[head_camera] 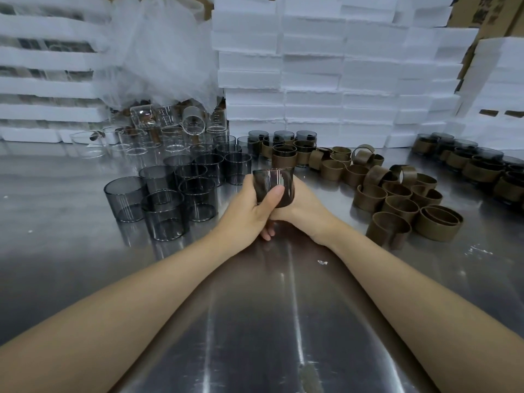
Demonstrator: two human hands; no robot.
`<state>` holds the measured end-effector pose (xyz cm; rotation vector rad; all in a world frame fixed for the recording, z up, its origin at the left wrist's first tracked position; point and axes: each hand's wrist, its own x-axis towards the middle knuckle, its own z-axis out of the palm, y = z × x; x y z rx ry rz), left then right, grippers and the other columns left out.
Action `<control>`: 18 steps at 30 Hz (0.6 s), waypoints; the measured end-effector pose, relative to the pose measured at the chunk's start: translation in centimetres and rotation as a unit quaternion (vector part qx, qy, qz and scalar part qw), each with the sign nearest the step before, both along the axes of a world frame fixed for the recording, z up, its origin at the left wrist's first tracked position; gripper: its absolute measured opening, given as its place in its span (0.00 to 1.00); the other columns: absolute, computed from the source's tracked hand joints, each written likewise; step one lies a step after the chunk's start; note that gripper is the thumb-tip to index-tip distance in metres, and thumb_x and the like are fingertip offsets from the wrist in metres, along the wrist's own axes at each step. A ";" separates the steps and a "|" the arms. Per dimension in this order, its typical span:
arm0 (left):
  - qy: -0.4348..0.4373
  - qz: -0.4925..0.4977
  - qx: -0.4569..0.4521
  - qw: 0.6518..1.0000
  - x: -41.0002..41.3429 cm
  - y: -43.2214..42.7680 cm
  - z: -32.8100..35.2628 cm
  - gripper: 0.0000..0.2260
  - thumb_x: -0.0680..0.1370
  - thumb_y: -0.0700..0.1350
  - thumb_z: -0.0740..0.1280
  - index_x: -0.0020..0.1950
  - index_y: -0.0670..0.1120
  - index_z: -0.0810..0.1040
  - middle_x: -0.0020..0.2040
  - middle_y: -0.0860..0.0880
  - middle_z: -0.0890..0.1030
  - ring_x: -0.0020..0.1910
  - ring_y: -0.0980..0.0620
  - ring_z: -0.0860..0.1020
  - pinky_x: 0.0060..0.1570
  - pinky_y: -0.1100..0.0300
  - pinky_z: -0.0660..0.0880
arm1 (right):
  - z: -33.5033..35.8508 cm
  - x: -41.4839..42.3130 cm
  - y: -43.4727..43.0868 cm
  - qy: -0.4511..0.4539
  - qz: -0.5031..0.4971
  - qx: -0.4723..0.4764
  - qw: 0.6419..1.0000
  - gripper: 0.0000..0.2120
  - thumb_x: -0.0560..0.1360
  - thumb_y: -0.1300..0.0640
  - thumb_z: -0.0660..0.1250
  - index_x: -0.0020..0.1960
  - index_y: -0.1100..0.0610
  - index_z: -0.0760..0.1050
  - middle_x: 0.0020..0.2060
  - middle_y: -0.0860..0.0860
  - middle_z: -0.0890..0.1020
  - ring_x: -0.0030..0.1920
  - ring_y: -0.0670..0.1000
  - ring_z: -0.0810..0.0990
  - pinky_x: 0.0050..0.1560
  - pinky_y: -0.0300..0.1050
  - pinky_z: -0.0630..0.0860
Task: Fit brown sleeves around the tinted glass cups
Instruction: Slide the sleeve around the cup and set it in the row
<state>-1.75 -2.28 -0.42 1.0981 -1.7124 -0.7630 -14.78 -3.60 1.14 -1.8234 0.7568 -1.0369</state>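
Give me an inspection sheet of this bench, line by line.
Surface: shiny metal table, scuffed, a few white flecks.
Job's things: held cup blurred between both hands; bare tinted cups left; loose brown sleeves right; sleeved cups behind and far right.
Clutter: clear glasses jumbled back left under plastic wrap.
Hands: left hand grips the held cup, thumb in front; right hand holds its other side.
Cables: nothing seen.
Surroundings: stacked white foam trays, cardboard boxes top right.

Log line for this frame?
left hand: grips tinted cup | right hand: grips same cup | bare cups: left | loose sleeves: right
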 end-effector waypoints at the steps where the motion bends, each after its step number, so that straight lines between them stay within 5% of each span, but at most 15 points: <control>1: 0.025 0.001 0.019 0.999 -0.1 -0.1 0.0 0.17 0.80 0.56 0.60 0.59 0.45 0.63 0.37 0.46 0.81 0.26 0.49 0.80 0.22 0.60 0.74 | -0.2 0.4 -0.1 -0.009 -0.033 -0.011 0.999 0.11 0.67 0.73 0.68 0.47 0.63 0.73 0.33 0.60 0.79 0.29 0.60 0.79 0.28 0.50 0.74; 3: 0.056 0.017 0.051 0.997 -0.2 -0.1 0.1 0.20 0.80 0.58 0.60 0.60 0.44 0.63 0.41 0.48 0.81 0.30 0.50 0.83 0.22 0.60 0.75 | -0.7 0.7 -0.4 -0.022 -0.145 -0.032 0.989 0.19 0.69 0.67 0.73 0.57 0.57 0.71 0.40 0.51 0.81 0.37 0.50 0.81 0.35 0.45 0.77; 5: 0.044 0.037 0.066 0.996 -0.2 -0.2 0.0 0.20 0.80 0.59 0.58 0.60 0.43 0.67 0.39 0.49 0.82 0.31 0.49 0.83 0.24 0.58 0.77 | -1.1 0.7 -0.5 0.005 -0.238 -0.064 0.969 0.30 0.69 0.61 0.74 0.67 0.53 0.65 0.45 0.41 0.78 0.43 0.37 0.79 0.42 0.29 0.73; 10: -0.035 0.074 0.035 0.996 0.0 -0.3 -0.1 0.18 0.78 0.62 0.61 0.50 0.47 0.68 0.33 0.52 0.80 0.20 0.56 0.75 0.21 0.65 0.70 | -1.8 1.2 -0.6 0.097 -0.188 -0.095 0.973 0.46 0.70 0.65 0.72 0.78 0.56 0.47 0.54 0.43 0.76 0.55 0.41 0.78 0.54 0.28 0.72; 13: -0.044 0.043 0.025 0.998 0.4 -0.4 -0.1 0.17 0.79 0.60 0.61 0.54 0.47 0.72 0.30 0.50 0.78 0.21 0.57 0.73 0.23 0.65 0.69 | -1.4 0.6 -0.7 0.071 -0.149 -0.059 0.985 0.46 0.67 0.69 0.74 0.77 0.57 0.51 0.50 0.39 0.77 0.44 0.33 0.80 0.42 0.27 0.74; 16: -0.030 -0.002 0.024 0.999 0.4 -0.4 -0.1 0.11 0.81 0.58 0.59 0.48 0.51 0.73 0.28 0.50 0.77 0.23 0.54 0.74 0.25 0.64 0.69 | -0.5 -0.4 -0.6 0.006 -0.088 0.012 0.996 0.41 0.64 0.75 0.74 0.70 0.56 0.63 0.47 0.50 0.82 0.39 0.46 0.84 0.38 0.39 0.79; 18: 0.004 -0.033 0.034 0.999 0.3 -0.4 -0.1 0.12 0.82 0.56 0.58 0.44 0.50 0.72 0.28 0.48 0.76 0.26 0.51 0.75 0.26 0.61 0.71 | 0.1 -0.4 -0.2 -0.022 -0.017 0.036 0.999 0.28 0.63 0.74 0.72 0.59 0.58 0.71 0.41 0.61 0.82 0.34 0.57 0.82 0.34 0.48 0.79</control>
